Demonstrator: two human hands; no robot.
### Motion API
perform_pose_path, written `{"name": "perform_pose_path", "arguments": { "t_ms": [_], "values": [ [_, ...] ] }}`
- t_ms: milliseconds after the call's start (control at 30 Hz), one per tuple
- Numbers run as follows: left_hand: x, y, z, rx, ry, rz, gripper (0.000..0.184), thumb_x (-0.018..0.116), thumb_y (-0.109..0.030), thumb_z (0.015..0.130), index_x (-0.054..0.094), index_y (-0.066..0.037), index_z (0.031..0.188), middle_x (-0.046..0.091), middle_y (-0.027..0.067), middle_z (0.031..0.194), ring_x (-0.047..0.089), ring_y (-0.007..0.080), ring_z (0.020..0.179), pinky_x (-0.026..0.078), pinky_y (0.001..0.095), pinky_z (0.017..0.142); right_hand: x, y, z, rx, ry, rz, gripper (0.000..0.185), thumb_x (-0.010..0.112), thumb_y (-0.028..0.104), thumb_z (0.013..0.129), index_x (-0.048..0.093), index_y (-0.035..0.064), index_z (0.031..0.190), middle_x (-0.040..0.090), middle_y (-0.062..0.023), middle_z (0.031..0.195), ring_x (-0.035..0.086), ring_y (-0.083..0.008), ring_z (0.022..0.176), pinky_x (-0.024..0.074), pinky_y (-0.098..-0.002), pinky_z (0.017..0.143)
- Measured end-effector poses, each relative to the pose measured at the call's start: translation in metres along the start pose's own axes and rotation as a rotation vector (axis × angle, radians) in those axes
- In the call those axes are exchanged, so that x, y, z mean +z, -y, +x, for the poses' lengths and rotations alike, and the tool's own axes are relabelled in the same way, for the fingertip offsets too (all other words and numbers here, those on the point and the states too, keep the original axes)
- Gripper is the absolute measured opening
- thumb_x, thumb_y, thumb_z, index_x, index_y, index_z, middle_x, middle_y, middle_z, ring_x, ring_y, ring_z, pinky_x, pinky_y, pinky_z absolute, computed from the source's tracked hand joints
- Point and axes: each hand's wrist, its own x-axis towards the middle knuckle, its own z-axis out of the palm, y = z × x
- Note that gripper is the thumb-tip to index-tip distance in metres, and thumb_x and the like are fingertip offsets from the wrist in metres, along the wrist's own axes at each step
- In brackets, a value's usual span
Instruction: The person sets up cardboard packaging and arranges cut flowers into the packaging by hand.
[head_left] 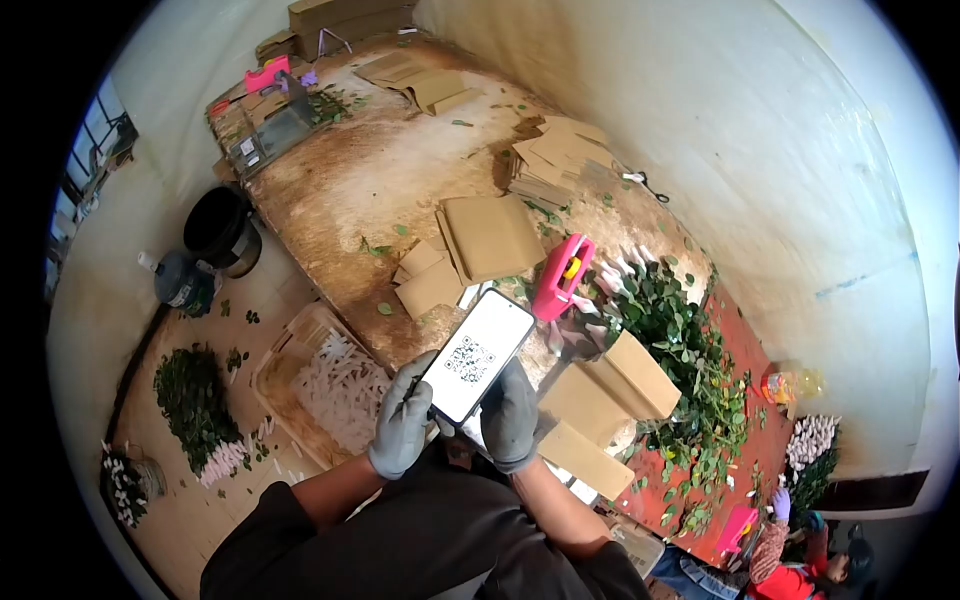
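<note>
Phone (478,360) clasped by left hand (403,420) and right hand (510,415), tan bin (280,372) holding white strips (342,390)

Grey-gloved hands (402,422), dark top (430,540), bare forearms (560,508)

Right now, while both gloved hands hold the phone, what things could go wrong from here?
The phone might slip, since the left hand and right hand grip it through gloves.
The right forearm could nudge the brown cardboard close beside it.
A forward swing might knock the pink tool just beyond the phone.
</note>
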Motion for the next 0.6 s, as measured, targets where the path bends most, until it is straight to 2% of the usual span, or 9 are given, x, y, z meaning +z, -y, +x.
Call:
{"name": "perform_pose_path", "arguments": {
  "t_ms": [67,200,267,300,367,400,433,500,600],
  "values": [
    [0.003,-0.003,0.0,0.051,-0.017,0.037,0.042,0.037,-0.023,0.11,0.04,-0.003,0.147,0.064,0.0092,0.106,0.06,0.0105,0.07,0.051,0.0251,0.063,0.006,0.005,0.002,0.093,-0.127,0.287,0.035,0.047,0.02,0.107,0.055,-0.0046,0.13,0.066,-0.0147,0.112,0.066,-0.0254,0.095,0.0538,-0.0315,0.082],
    [0.012,0.001,0.002,0.02,-0.013,0.033,0.04,0.036,-0.02,0.11,0.042,-0.002,0.145,0.065,0.0091,0.106,0.06,0.0098,0.071,0.05,0.0248,0.061,-0.005,0.013,0.004,0.116,-0.133,0.392,0.036,0.04,0.02,0.109,0.055,-0.0046,0.129,0.065,-0.0124,0.112,0.065,-0.0198,0.094,0.0535,-0.0306,0.081],
    [0.006,0.005,0.011,0.034,-0.025,0.001,0.044,0.04,-0.028,0.11,0.043,-0.003,0.146,0.066,0.0089,0.11,0.06,0.0106,0.071,0.05,0.0254,0.061,-0.014,0.002,0.007,-0.183,-0.032,-0.232,0.038,0.04,0.022,0.109,0.055,-0.0037,0.134,0.065,-0.0115,0.113,0.063,-0.0164,0.094,0.0529,-0.0299,0.08],
    [0.004,0.001,0.017,0.029,-0.019,0.005,0.044,0.04,-0.028,0.11,0.043,-0.003,0.146,0.066,0.0089,0.11,0.06,0.0106,0.071,0.05,0.0254,0.061,-0.013,0.003,0.004,-0.182,-0.041,-0.23,0.038,0.04,0.022,0.109,0.055,-0.0037,0.134,0.065,-0.0115,0.113,0.063,-0.0164,0.094,0.0529,-0.0299,0.08],
    [-0.002,-0.008,0.026,-0.092,0.07,-0.187,0.052,0.044,-0.041,0.108,0.045,-0.005,0.146,0.066,0.0082,0.115,0.062,0.012,0.075,0.05,0.0264,0.061,-0.012,0.011,-0.005,0.224,-0.121,0.307,0.043,0.038,0.028,0.11,0.054,-0.0022,0.136,0.064,-0.012,0.114,0.062,-0.017,0.098,0.0523,-0.0316,0.082],
    [-0.023,0.007,0.032,-0.128,0.002,-0.186,0.054,0.042,-0.042,0.108,0.045,-0.005,0.148,0.063,0.0084,0.13,0.065,0.0165,0.098,0.054,0.0313,0.077,-0.011,0.014,-0.007,0.254,-0.18,0.292,0.043,0.042,0.027,0.109,0.051,-0.0014,0.14,0.065,-0.0135,0.117,0.064,-0.0186,0.097,0.0531,-0.0315,0.081],
    [-0.032,0.009,0.04,-0.106,-0.061,-0.204,0.05,0.045,-0.039,0.107,0.047,-0.007,0.145,0.063,0.0065,0.128,0.064,0.016,0.097,0.053,0.0322,0.077,-0.018,0.014,-0.009,0.254,-0.183,0.29,0.043,0.042,0.027,0.109,0.051,-0.0014,0.14,0.065,-0.0135,0.117,0.064,-0.0186,0.097,0.0531,-0.0315,0.081],
    [-0.049,0.003,0.061,-0.031,-0.172,-0.127,0.053,0.053,-0.043,0.104,0.051,-0.005,0.141,0.066,0.0087,0.117,0.064,0.0148,0.084,0.055,0.029,0.065,-0.038,0.013,-0.019,0.305,-0.214,0.253,0.042,0.045,0.024,0.108,0.05,-0.0008,0.142,0.065,-0.014,0.119,0.065,-0.0186,0.095,0.0533,-0.0307,0.08],
    [-0.128,0.038,0.102,0.066,-0.429,0.052,0.042,0.055,-0.033,0.105,0.053,-0.008,0.138,0.066,0.0081,0.111,0.063,0.0148,0.078,0.053,0.0274,0.061,-0.068,0.02,-0.035,0.306,-0.298,0.143,0.038,0.046,0.02,0.107,0.052,-0.0008,0.138,0.065,-0.0141,0.12,0.066,-0.0182,0.095,0.0535,-0.0299,0.082]
  ]
}}
